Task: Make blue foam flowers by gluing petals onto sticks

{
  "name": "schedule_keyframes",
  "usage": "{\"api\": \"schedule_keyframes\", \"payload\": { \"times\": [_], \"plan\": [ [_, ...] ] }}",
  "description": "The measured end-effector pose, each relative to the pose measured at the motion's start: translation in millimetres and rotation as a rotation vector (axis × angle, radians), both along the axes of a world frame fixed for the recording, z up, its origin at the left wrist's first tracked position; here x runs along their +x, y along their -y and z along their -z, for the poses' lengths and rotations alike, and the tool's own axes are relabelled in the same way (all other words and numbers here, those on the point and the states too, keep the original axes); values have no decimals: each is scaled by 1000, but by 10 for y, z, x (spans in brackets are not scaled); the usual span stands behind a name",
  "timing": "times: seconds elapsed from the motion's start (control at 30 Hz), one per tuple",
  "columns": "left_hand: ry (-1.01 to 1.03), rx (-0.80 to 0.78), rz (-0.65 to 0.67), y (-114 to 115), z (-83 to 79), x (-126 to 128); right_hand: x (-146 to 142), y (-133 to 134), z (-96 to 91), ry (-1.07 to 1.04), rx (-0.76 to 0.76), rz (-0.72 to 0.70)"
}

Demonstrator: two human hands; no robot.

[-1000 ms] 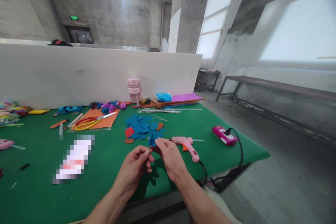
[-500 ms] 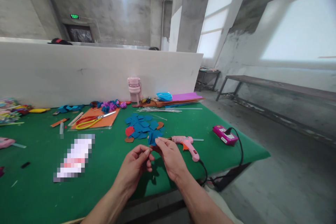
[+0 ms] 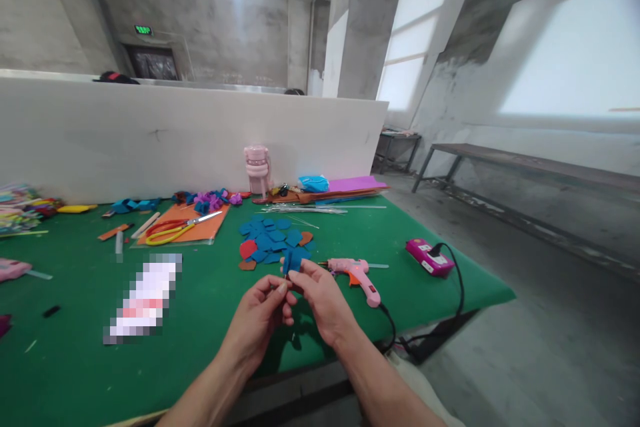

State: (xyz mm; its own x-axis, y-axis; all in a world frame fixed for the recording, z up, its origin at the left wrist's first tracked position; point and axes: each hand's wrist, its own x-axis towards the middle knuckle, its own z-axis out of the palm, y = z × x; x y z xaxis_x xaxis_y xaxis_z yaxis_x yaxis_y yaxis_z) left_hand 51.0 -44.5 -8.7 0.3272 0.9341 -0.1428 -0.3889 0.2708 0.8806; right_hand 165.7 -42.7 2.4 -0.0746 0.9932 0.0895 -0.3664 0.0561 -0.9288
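Blue felt piece held up over green table, at fingertips of right hand, above and slightly right of left hand's fingertips. Right hand clamped on lower part of felt piece. Left hand: thumb and forefinger pinched together just below it (whatever sits between them too small to make out). Loose blue scraps just beyond hands. Pink glue gun beside right hand, nozzle toward fingers. Scissors well left.
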Motion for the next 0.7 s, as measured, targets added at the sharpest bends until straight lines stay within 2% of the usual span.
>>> {"api": "schedule_keyframes", "payload": {
  "times": [0.37,0.47,0.6,0.7],
  "plan": [
    [77,-11,-109,40,5,68,-89,0,135,25,-123,31],
    [78,5,-105,55,-13,76,-71,-13,143,12,-164,24],
    [-86,87,-68,-24,-29,-32,-5,-29,87,-7,-94,130],
    [-181,121,-174,-125,-28,-135,2,-6,40,-63,-96,106]
  ]
}}
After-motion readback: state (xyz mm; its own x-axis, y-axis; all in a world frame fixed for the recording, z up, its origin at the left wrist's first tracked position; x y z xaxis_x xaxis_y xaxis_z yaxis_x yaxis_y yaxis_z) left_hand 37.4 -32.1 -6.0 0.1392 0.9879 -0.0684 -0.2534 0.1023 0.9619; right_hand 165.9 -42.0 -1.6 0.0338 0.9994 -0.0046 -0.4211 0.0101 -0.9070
